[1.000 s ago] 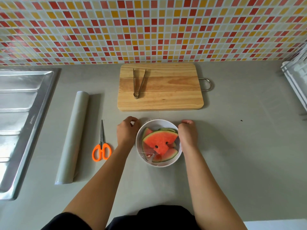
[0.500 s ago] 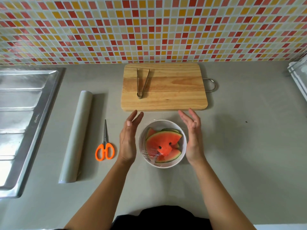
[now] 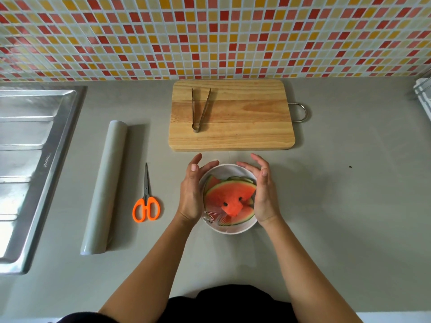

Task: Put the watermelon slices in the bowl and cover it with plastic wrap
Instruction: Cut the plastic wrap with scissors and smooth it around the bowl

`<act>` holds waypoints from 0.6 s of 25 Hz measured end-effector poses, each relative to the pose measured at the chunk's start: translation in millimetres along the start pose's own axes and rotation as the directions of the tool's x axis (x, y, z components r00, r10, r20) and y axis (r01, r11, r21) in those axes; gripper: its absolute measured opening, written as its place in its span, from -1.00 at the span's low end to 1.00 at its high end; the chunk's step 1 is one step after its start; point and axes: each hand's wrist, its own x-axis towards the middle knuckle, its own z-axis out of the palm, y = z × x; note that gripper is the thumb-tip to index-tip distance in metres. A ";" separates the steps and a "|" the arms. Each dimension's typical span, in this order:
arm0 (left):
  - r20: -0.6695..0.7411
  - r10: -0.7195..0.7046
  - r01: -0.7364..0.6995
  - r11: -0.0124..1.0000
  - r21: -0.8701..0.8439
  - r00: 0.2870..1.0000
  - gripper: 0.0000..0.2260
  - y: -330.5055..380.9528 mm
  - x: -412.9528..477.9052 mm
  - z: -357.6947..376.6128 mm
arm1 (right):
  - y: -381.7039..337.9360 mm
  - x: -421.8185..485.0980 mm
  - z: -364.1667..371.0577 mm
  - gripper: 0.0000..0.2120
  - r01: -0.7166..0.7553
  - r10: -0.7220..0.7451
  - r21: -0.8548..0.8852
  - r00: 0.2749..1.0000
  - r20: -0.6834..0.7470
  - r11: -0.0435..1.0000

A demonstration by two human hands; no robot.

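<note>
Watermelon slices lie heaped in the white bowl, which stands on the grey counter straight ahead of the person, well in from the front edge. Clear plastic wrap lies over the bowl and shows as a crinkled, shiny patch at its near left rim. The left hand is cupped at the bowl's left side and the right hand at its right side. The fingers of both are loosely bent and apart and grip nothing, with the fingertips arching over the far rim. I cannot tell whether the palms press the wrap. To the right of the bowl the counter runs bare a long way, save for one dark speck. To the left lie orange-handled scissors, blades pointing away, and beyond them a long roll of wrap, apart from both the scissors and the steel sink at the left edge. Just past the fingertips runs the near edge of a wooden cutting board, leaving only a narrow strip of counter between. Metal tongs lie on the board's left half. Behind it rises the tiled wall.
</note>
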 end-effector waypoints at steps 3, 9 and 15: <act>-0.002 -0.042 0.042 0.999 0.035 0.999 -0.43 -3.6 3.2 -0.2 | -3.1 -1.1 0.8 -0.30 -0.085 0.085 -0.005 0.995 -0.058 0.996; -0.060 -0.111 0.124 0.936 0.330 0.992 -0.23 -4.4 4.0 -1.1 | -9.2 -0.5 4.5 -0.19 -0.259 0.202 -0.237 0.950 -0.239 0.936; 0.079 0.069 -0.078 0.989 0.126 0.995 -0.52 2.2 7.5 -17.2 | -10.1 1.0 -8.4 -0.16 -0.194 0.179 -0.160 0.978 -0.102 0.968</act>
